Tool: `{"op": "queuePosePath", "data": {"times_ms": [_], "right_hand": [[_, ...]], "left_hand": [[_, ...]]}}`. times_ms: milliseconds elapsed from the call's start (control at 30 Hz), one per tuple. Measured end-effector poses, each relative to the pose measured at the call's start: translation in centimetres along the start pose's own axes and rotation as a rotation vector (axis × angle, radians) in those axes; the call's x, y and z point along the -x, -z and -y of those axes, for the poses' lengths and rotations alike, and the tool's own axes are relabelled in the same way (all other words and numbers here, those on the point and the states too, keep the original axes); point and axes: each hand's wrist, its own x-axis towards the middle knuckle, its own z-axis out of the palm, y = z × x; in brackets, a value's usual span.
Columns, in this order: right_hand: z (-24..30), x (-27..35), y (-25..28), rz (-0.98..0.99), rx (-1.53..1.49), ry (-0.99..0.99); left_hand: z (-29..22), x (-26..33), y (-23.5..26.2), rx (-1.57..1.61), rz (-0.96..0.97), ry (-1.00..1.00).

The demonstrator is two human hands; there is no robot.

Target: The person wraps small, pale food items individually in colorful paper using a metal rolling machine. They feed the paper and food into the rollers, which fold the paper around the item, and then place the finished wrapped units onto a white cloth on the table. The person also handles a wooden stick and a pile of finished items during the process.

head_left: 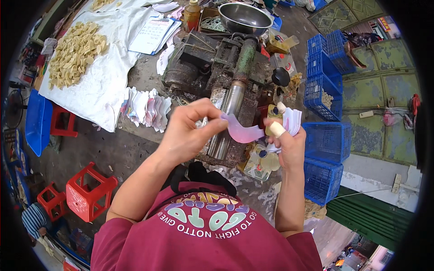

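Note:
Pinched between the thumb and forefinger of my left hand (192, 128) is one end of a curved pink-purple cut piece (243, 132), thin like paper or soft sheet. Its other end reaches toward my right hand (291, 147). That hand is closed around a stack of thin white-and-lilac pieces (292, 119), fanned a little at the top. Pale yellow finger covers (276, 129) sit on its digits. Beneath and beyond both hands lies a worn machine (212, 63) with a shiny metal roller (234, 100).
Bundles of wavy cut pieces (147, 108) line the bench's left edge, beside a white cloth (101, 79) heaped with small tan pieces (77, 54). A metal bowl (245, 17) sits behind the machine. Blue crates (326, 140) stand right; red stools (90, 192) stand lower left.

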Motion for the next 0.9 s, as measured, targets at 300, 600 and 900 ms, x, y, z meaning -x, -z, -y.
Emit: {"op": "queuePosePath", "data": {"times_ms": [300,600,900], "right_hand": [[-1.4,-0.3,-2.6,-0.007,0.26,0.047],[-2.0,-1.8,-6.8,-0.06,0.6,0.077],[-0.5,-1.1,-4.7,0.028,0.065,-0.148]], "left_hand": [[4.2,0.7,0.3,-0.348,-0.185,-0.094],[7.5,0.2,0.9,-0.699,-0.269,-0.246],[10.2,1.5,16.8,-0.951,-0.827,-0.135]]}}
